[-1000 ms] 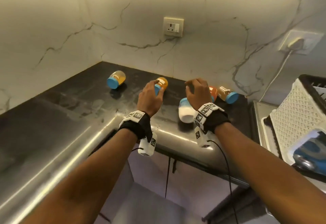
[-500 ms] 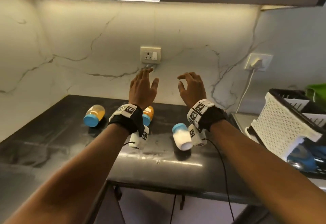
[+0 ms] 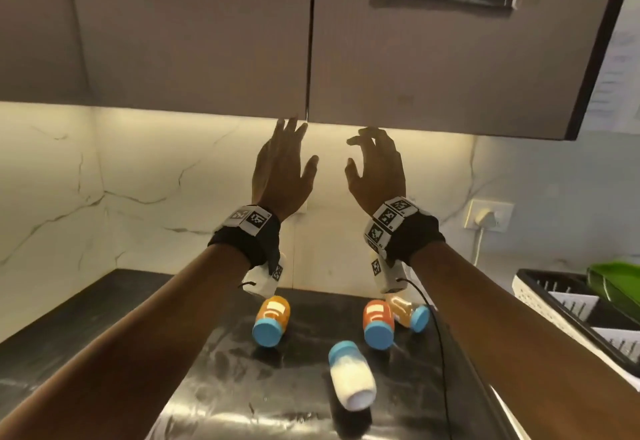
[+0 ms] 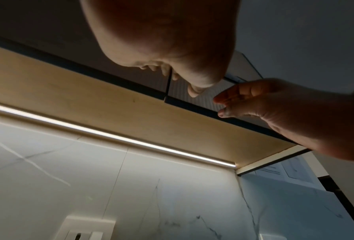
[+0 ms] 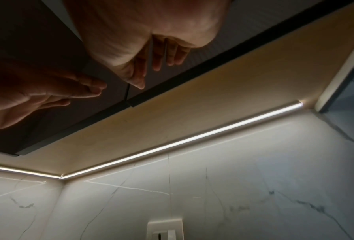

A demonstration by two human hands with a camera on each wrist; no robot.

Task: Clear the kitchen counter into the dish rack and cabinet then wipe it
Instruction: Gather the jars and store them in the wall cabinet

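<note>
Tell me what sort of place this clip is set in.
Most likely a home kitchen: a dark counter with small jars lying on it, closed wall cabinets above a marble-look backsplash, and a dish rack at the right.

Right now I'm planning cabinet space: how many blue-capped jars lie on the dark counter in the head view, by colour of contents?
Orange plastic jars with blue caps: 2
Pale yellow jar with blue cap: 1
White jar with blue cap: 1
Total: 4
</note>
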